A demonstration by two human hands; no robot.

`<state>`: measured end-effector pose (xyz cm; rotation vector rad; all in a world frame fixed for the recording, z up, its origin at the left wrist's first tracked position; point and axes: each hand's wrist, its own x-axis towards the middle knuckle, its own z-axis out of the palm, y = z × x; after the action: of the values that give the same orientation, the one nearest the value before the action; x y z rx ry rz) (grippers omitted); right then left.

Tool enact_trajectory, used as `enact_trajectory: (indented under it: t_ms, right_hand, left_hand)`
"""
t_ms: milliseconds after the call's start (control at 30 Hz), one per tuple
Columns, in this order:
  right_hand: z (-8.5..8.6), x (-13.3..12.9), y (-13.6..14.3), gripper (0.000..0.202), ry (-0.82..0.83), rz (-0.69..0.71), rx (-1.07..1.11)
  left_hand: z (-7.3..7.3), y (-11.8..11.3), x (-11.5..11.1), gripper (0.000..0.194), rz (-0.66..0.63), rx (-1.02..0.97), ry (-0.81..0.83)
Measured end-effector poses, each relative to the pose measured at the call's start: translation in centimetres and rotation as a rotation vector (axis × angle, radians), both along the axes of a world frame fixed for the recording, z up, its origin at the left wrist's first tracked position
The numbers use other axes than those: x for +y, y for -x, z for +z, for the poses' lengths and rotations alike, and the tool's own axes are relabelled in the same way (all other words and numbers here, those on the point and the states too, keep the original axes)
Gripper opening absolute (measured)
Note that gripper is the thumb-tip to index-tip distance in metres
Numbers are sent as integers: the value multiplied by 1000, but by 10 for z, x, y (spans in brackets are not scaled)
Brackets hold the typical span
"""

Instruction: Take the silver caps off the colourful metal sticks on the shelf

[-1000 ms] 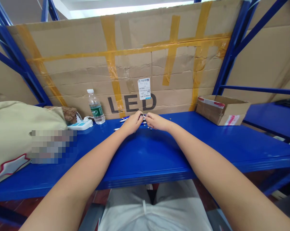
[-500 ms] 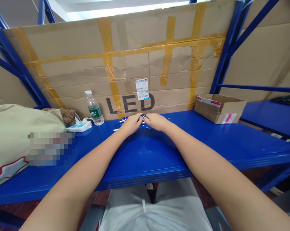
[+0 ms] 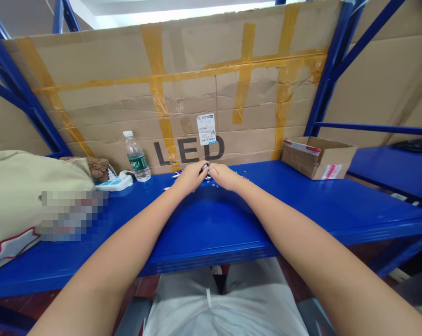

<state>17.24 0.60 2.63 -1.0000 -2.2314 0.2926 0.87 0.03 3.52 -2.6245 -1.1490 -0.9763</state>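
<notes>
My left hand (image 3: 191, 177) and my right hand (image 3: 225, 176) meet over the far part of the blue table (image 3: 211, 228). Between their closed fingertips is a small dark and silvery piece (image 3: 206, 166), too small to name. Pen-like items (image 3: 176, 175) lie by my left hand, partly hidden behind it. Several tiny metallic bits (image 3: 214, 185) are scattered just in front of the hands and beside my right hand.
A water bottle (image 3: 138, 161) and a white power strip (image 3: 116, 183) stand at the back left, near a beige bag (image 3: 32, 186). An open cardboard box (image 3: 314, 158) sits at the back right. A large cardboard sheet (image 3: 120, 112) forms the back wall.
Both hands have shifted very slightly upward, still together at the fingertips. A thin item now shows beside my right hand on the table.
</notes>
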Motion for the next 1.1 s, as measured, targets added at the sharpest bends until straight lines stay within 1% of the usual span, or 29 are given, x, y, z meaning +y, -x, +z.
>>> enact_trajectory:
  t_ms: [67,200,267,467,567,733,867,933,1033,1100]
  right_hand:
    - [2,-1,0,33,14,-49,-47]
    - [8,-5,-5,30,30,-256,-204]
    - [11,-7,-7,29,16,-323,-262]
    - [11,-10,-3,30,-27,-399,-363]
    - [9,-11,0,28,-26,-406,-371]
    - [5,-7,-2,20,55,-302,-246]
    - [2,0,-6,17,92,-219,-36]
    - [2,0,-6,21,222,-109,148]
    - [5,-5,-1,26,538,139,474]
    - [7,-8,4,28,655,231,628]
  left_hand:
    - [0,1,0,20,18,12,-2]
    - [1,3,-1,22,55,97,-12]
    - [2,4,-3,25,78,143,-13]
    - [7,3,-9,25,180,329,-41]
    - [11,5,-10,26,210,422,-52]
    - [18,10,-15,29,233,541,-94]
    - [20,3,-20,29,292,598,-154]
    - [21,-1,-23,29,318,561,-142]
    - [24,-4,-26,32,345,482,-107]
    - [25,-4,-28,34,367,450,-104]
